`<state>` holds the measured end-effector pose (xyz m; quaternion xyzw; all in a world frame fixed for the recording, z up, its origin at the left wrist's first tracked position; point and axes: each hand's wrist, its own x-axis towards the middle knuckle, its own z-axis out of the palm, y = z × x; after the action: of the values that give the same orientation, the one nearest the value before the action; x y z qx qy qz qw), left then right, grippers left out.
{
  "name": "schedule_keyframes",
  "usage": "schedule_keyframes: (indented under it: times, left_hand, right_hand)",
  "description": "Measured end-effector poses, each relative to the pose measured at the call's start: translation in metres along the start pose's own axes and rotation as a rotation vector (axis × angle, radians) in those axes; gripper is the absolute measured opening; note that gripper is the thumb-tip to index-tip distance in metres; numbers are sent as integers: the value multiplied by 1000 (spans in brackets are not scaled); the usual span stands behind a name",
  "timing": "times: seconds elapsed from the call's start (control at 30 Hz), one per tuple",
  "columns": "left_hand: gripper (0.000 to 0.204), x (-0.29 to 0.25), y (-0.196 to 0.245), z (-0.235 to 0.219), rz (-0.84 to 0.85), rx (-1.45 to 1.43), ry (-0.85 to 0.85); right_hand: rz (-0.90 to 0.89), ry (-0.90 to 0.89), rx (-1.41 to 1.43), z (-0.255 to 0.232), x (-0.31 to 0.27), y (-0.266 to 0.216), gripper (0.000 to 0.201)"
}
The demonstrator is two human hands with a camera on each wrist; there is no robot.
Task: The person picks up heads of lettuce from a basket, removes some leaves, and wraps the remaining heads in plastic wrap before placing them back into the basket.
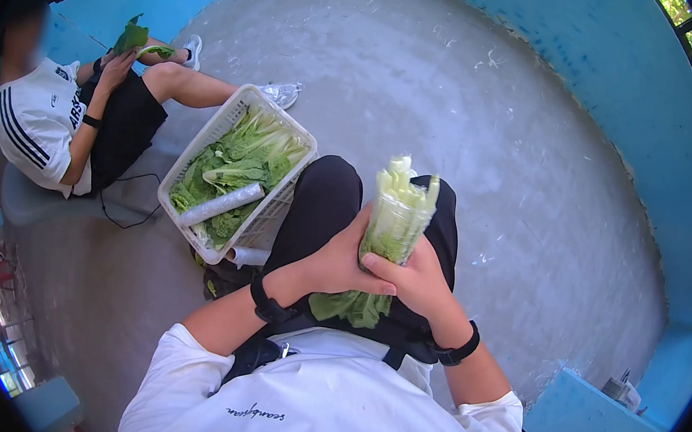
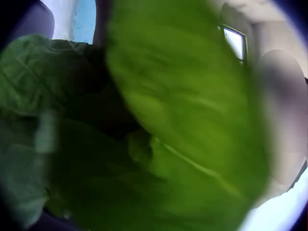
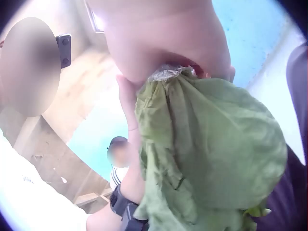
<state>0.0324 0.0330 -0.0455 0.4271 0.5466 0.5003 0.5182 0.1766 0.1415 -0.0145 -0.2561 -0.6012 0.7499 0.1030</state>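
Head view shows both my hands wrapped around a bundle of pale-stalked green leafy cabbage in clear plastic film [image 1: 395, 221], held upright over my lap with the cut stalk ends pointing away from me and the dark leaves hanging down toward my white shirt. My left hand [image 1: 334, 256] curls its fingers around the near left side of the bundle; my right hand [image 1: 415, 281] grips the right side, its thumb lying across the front, touching the left hand. From the right wrist, the green leaves [image 3: 207, 154] spill out below my closed fingers [image 3: 163, 43]. The left wrist view is filled with blurred green leaf [image 2: 183, 115], too close to make out my fingers. Just beside my left knee on the grey concrete floor [image 1: 458, 85] sits a white plastic lattice basket [image 1: 193, 160] of more greens with a roll of clear film [image 1: 222, 204] lying on top. Another person in a white shirt [image 1: 39, 120] sits beyond it, holding a green leaf [image 1: 130, 35].
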Motion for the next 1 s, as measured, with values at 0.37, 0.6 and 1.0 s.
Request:
schedule_keyframes:
  times: [0.37,0.6,1.0]
  left_hand:
    - [106,4,28,-9,-145,49,-58]
    - [113,6,36,7,36,193,171]
    - [107,16,15,11,134,612,337]
  right_hand:
    - [-210,50,-572,-19,-5,-23,72]
    - [-93,141,202,-3,-1,-14,47]
    - [-88,432,269,8,24,8,31]
